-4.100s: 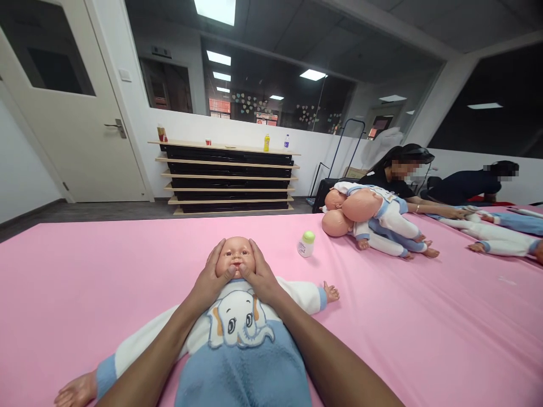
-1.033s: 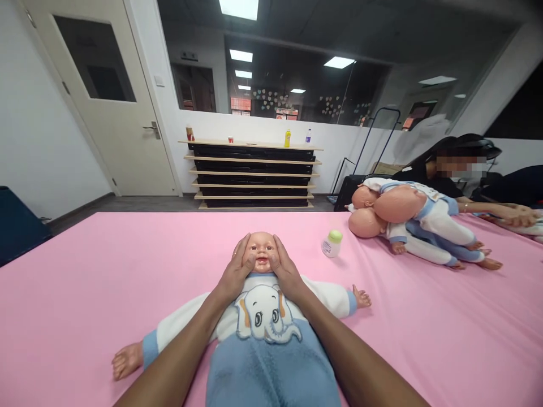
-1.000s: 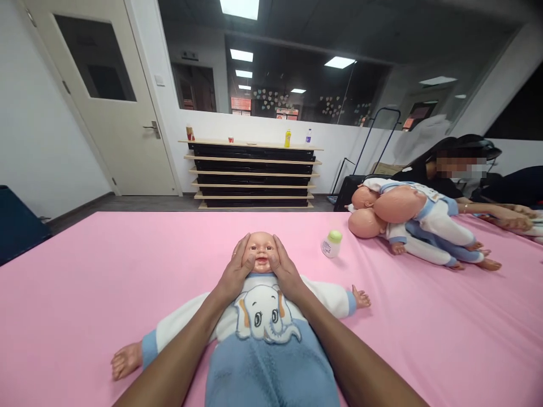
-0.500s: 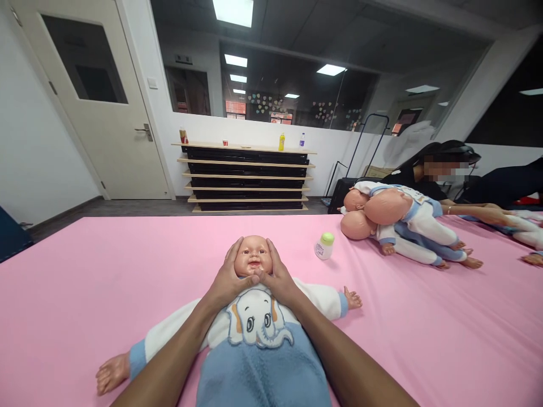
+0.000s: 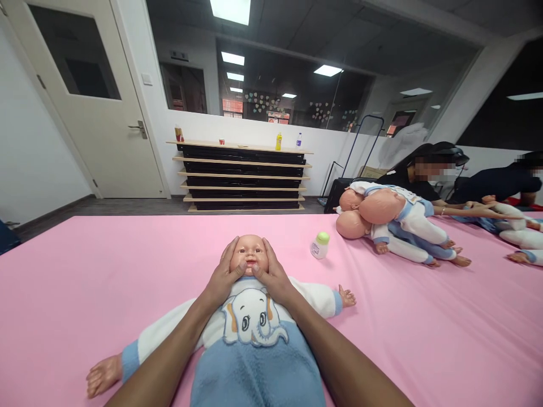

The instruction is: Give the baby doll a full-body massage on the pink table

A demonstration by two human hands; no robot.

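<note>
A baby doll (image 5: 254,362) lies face up on the pink-covered table, its arms spread out. It wears a white and blue fleece outfit with an elephant on the chest. My left hand (image 5: 224,274) rests along one side of the doll's head, fingers stretched flat past the cheek and thumb beside the mouth. On the other cheek lies my right hand (image 5: 274,274), also with straight fingers, its thumb near the chin. Neither hand is closed. A small white bottle with a green cap (image 5: 320,246) stands to the right of the doll's head.
More baby dolls (image 5: 382,212) are piled on the pink table cover (image 5: 424,339) at right. Beyond them a person (image 5: 424,175) in dark clothes handles another doll, with a second person behind. A stack of boards (image 5: 244,175) bearing bottles stands by the wall.
My thumbs have slid apart and up, from meeting at the doll's chin to either side of its mouth. The whole view has shifted slightly.
</note>
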